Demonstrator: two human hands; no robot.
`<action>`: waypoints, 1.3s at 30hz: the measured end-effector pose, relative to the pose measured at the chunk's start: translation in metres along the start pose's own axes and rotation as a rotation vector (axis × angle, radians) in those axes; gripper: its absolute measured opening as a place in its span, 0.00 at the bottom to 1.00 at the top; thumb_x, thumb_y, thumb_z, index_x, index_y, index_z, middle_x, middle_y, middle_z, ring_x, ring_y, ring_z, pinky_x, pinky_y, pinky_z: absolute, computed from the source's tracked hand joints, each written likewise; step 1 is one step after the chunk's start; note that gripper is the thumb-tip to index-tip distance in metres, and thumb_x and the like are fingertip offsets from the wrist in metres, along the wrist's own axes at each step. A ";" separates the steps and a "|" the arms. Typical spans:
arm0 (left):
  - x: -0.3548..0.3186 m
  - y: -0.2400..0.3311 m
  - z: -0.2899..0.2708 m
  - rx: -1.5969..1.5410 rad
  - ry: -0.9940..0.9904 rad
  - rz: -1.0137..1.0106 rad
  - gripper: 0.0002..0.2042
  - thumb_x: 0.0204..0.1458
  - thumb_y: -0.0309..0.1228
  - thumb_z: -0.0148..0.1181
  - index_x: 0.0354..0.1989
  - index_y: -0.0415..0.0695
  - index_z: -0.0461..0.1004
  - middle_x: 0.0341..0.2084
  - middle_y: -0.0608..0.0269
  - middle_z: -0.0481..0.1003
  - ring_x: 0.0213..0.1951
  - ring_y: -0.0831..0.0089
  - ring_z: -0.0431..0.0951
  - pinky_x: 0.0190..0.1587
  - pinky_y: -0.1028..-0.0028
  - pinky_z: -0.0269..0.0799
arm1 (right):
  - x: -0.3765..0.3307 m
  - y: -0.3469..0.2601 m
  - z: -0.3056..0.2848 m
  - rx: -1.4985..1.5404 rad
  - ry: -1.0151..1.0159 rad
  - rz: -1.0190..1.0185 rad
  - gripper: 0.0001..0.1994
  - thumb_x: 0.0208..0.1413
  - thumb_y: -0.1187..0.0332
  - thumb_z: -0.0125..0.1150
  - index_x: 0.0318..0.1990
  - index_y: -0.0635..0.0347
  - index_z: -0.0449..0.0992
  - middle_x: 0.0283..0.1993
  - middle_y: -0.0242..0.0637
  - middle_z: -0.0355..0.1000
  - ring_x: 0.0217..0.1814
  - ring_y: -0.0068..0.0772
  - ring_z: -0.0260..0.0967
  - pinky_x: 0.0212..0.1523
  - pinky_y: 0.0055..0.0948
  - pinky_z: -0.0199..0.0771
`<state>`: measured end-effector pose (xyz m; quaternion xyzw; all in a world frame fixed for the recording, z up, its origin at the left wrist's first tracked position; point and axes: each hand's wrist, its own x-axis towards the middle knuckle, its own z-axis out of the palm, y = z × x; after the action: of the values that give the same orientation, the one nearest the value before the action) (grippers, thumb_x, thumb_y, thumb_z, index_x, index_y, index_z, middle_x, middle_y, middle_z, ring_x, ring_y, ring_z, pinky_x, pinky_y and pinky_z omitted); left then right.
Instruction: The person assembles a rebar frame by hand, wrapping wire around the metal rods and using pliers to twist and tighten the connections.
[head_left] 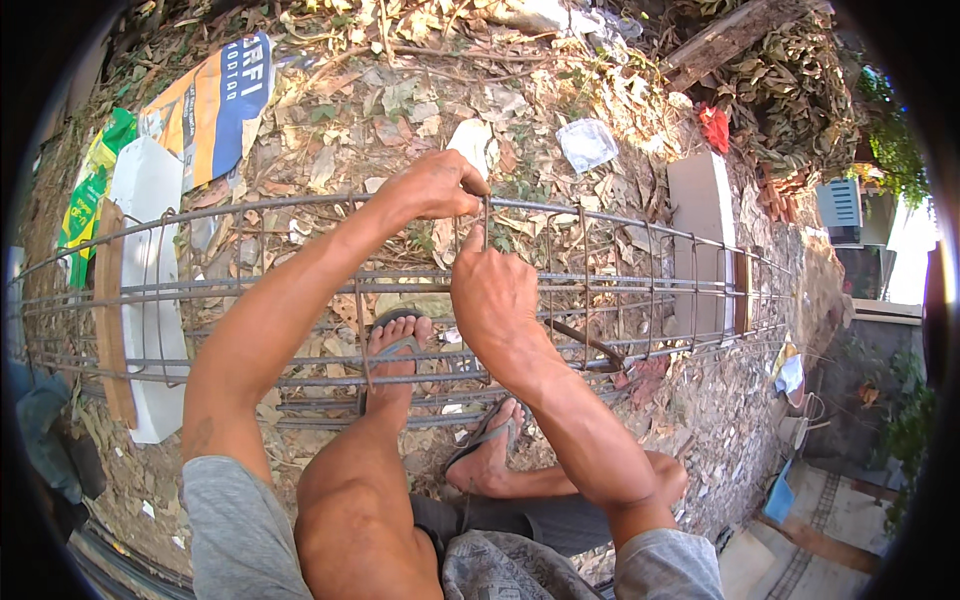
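A long rebar cage (610, 290) of several rods and thin square stirrups lies across in front of me. My left hand (432, 186) is at its far top rod, fingers curled and closed at the corner of one stirrup (486, 222). What its fingertips pinch is too small to tell. Just nearer, my right hand (497, 300) is closed around that same stirrup, with the index finger pointing up along it. The palm side is hidden. To the right of this hand, a dark metal tool with a bent end (585, 343) rests among the lower rods.
Pale blocks support the cage at left (150, 300) and right (703, 250), each beside a wooden strip. Dry leaves cover the ground. A blue-orange sack (225, 110) and a green-yellow bag (95, 195) lie far left. My sandalled feet (398, 350) are beneath and beside the rods.
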<state>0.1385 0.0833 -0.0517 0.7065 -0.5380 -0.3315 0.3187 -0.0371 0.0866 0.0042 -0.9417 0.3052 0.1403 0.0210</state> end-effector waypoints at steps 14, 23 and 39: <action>0.007 0.000 0.005 0.014 0.055 -0.022 0.17 0.38 0.33 0.70 0.40 0.46 0.87 0.33 0.52 0.85 0.36 0.60 0.86 0.44 0.65 0.79 | 0.050 -0.012 0.001 0.342 -0.344 0.023 0.16 0.55 0.68 0.60 0.48 0.68 0.81 0.51 0.55 0.79 0.55 0.50 0.80 0.53 0.43 0.81; 0.018 0.005 -0.013 0.120 -0.085 -0.007 0.18 0.41 0.38 0.68 0.41 0.44 0.87 0.30 0.53 0.84 0.32 0.63 0.83 0.40 0.66 0.77 | 0.044 -0.023 0.026 0.585 0.007 0.126 0.14 0.54 0.71 0.58 0.41 0.76 0.77 0.37 0.66 0.78 0.44 0.63 0.80 0.49 0.51 0.79; 0.002 0.006 0.006 0.248 0.024 0.010 0.11 0.51 0.34 0.64 0.40 0.43 0.82 0.37 0.47 0.80 0.45 0.53 0.80 0.50 0.57 0.74 | 0.067 -0.031 0.049 0.763 -0.061 -0.148 0.20 0.61 0.60 0.54 0.48 0.70 0.79 0.46 0.63 0.78 0.49 0.63 0.77 0.53 0.53 0.76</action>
<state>0.1303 0.0795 -0.0503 0.7418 -0.5744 -0.2523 0.2371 0.0206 0.0796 -0.0634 -0.8811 0.2658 0.0427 0.3888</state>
